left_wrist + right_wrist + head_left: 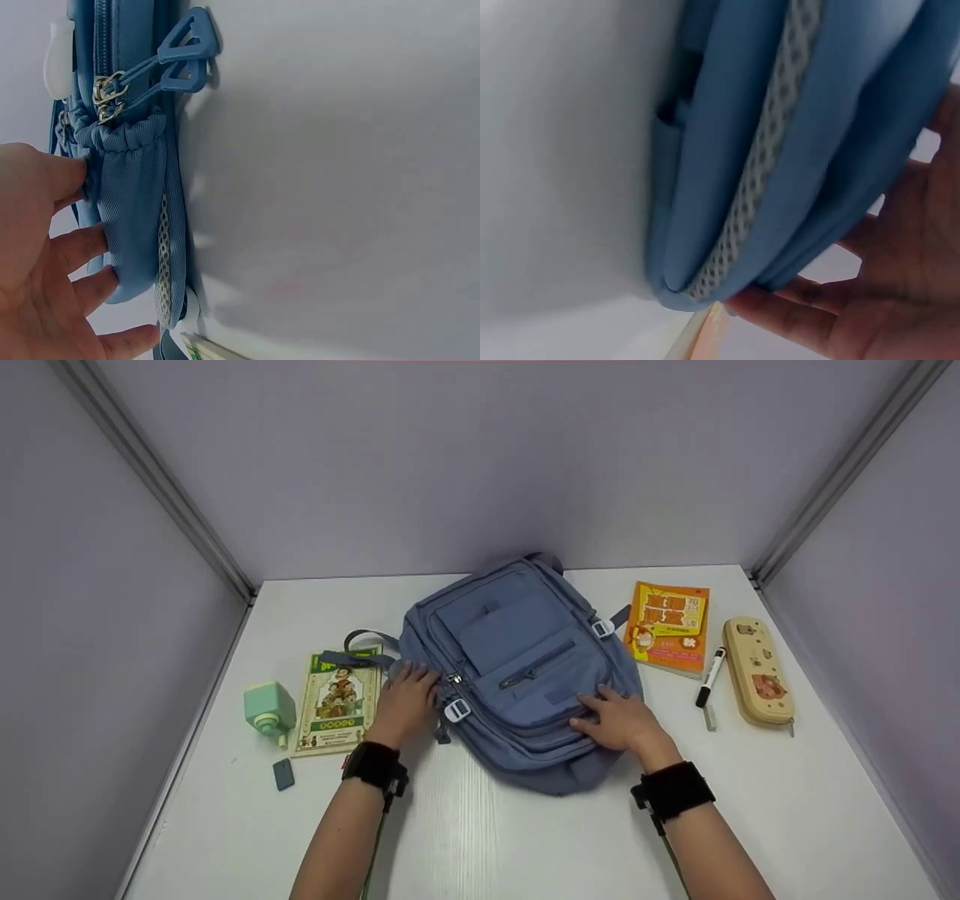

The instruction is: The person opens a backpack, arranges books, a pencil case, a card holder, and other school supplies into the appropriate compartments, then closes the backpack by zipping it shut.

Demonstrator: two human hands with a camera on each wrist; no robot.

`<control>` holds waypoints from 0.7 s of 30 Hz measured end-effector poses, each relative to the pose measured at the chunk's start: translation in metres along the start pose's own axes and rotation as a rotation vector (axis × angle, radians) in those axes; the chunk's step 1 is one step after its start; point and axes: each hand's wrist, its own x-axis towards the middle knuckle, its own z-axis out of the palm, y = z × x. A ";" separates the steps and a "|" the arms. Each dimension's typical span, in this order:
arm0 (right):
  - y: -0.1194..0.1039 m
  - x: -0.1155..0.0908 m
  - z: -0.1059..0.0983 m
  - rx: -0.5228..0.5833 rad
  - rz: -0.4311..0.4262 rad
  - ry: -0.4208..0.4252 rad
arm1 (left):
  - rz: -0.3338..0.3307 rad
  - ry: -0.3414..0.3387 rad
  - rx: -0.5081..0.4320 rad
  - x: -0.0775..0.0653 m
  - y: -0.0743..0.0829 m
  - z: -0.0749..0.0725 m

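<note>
A blue backpack [517, 660] lies tilted on the white table with its front pockets facing up. The left hand [409, 697] rests against its left side, near a white buckle [457, 710]. In the left wrist view, that hand's fingertips touch the elastic-topped side pocket [131, 202], below two blue zipper pulls [187, 52]. On the lower right of the bag's front lies the right hand [619, 720], its fingers spread. In the right wrist view, the right hand's fingers [787, 315] touch the fabric beside a grey mesh strip [761, 157].
Left of the bag are a green-bordered book [337, 705] under a strap, a mint-green square bottle [270, 706] and a small dark block [283, 774]. To the right lie an orange book [667, 626], a marker [711, 676], a small grey stick [709, 718] and a yellow pencil case [759, 671].
</note>
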 end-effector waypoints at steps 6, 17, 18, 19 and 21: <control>-0.011 -0.014 0.008 0.032 -0.026 -0.025 | -0.022 0.053 0.081 -0.001 0.007 -0.011; -0.017 -0.018 0.018 0.016 -0.034 0.039 | 0.148 0.103 0.063 -0.076 0.100 -0.013; -0.018 -0.018 0.019 0.010 -0.033 0.046 | 0.143 0.068 0.065 -0.080 0.103 -0.009; -0.018 -0.018 0.019 0.005 -0.031 0.052 | 0.131 0.030 0.058 -0.083 0.105 -0.006; -0.018 -0.018 0.019 -0.002 -0.027 0.059 | 0.100 -0.043 0.035 -0.086 0.108 0.002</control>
